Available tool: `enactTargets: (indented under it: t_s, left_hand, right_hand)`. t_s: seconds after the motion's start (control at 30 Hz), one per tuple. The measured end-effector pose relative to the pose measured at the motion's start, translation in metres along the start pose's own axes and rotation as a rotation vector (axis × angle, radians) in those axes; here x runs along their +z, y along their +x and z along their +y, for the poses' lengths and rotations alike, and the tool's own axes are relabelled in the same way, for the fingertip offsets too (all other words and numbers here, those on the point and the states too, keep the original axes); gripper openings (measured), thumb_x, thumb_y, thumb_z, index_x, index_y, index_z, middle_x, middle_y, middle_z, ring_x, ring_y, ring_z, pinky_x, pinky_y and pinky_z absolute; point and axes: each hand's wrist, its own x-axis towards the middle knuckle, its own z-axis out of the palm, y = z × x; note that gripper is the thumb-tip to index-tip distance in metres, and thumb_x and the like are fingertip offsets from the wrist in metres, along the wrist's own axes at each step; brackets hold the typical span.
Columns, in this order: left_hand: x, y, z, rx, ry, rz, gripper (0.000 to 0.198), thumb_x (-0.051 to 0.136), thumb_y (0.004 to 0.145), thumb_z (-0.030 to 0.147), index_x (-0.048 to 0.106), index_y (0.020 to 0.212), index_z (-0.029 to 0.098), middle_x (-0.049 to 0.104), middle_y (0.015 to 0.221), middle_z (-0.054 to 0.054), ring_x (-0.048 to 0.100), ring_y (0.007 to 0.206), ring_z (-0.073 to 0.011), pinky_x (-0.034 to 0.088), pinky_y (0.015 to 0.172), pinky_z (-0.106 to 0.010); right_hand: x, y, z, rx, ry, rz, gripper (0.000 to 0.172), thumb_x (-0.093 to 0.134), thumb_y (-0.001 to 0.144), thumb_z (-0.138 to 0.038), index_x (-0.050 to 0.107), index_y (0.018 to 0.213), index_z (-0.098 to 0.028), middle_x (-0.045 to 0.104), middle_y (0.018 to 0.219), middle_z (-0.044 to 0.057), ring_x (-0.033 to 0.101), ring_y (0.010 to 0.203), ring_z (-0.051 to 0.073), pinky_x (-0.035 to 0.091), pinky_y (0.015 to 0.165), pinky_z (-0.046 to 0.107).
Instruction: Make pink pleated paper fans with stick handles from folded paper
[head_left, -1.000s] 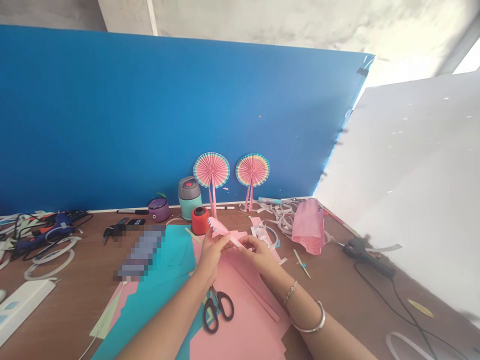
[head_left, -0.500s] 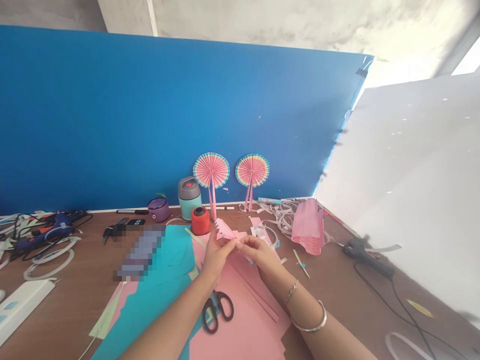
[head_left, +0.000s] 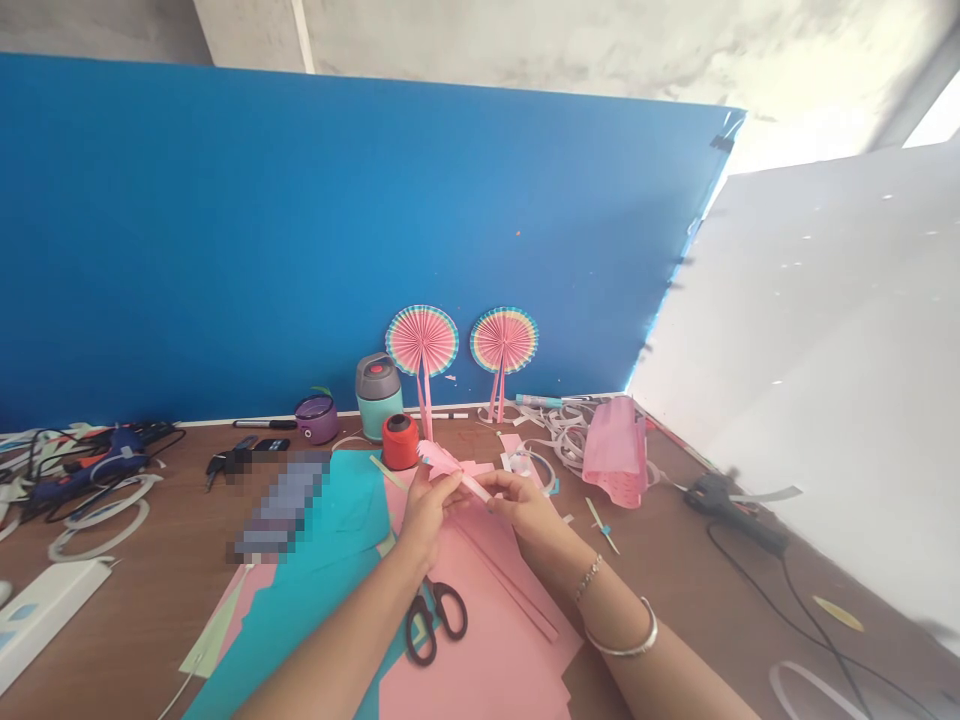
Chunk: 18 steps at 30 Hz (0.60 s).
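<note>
Both hands pinch a pleated pink paper strip (head_left: 448,466) just above the table. My left hand (head_left: 426,510) grips its near end with closed fingers. My right hand (head_left: 521,505), closed too, pinches the strip's right part. Pink paper sheets (head_left: 487,640) and a teal sheet (head_left: 330,560) lie under the hands. Black-handled scissors (head_left: 435,618) rest on the paper below my left wrist. Two finished round paper fans (head_left: 422,342) lean on the blue board behind.
A red spool (head_left: 400,440), a teal flask (head_left: 379,393) and a purple jar (head_left: 318,418) stand at the back. A folded pink paper stack (head_left: 616,450) lies right. Glue guns with cords sit at far left (head_left: 90,465) and right (head_left: 731,505). Tape rings (head_left: 97,515) lie left.
The pink pleated strip has been squeezed together and tilted slightly between the fingers; both hands stay in nearly the same place.
</note>
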Motion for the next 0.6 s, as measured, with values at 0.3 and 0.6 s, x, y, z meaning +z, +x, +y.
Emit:
enactTargets:
  t_s: [0.3,0.6]
  left_hand:
    - [-0.003,0.008,0.002,-0.022,0.145,0.043,0.044,0.064,0.074,0.033,0.048,0.112,0.018,0.066,0.078,-0.005,0.066,0.070,-0.0172,0.052,0.062,-0.027]
    - [-0.013,0.003,0.017,1.041,1.234,0.008,0.057,0.053,0.078,0.014,0.040,0.132,0.024,0.043,0.140,-0.008,0.029,0.133,-0.0275,0.024,0.108,-0.049]
  right_hand:
    - [-0.005,0.005,0.012,-0.009,0.010,0.100,0.032,0.056,0.068,-0.017,0.065,0.098,-0.022,0.067,0.101,0.004,0.059,0.094,0.022,0.045,0.082,0.035]
    - [-0.010,0.004,0.008,-0.404,-0.586,0.238,0.033,0.044,0.071,-0.007,0.060,0.097,-0.020,0.061,0.090,0.006,0.057,0.085,0.020,0.047,0.073,0.035]
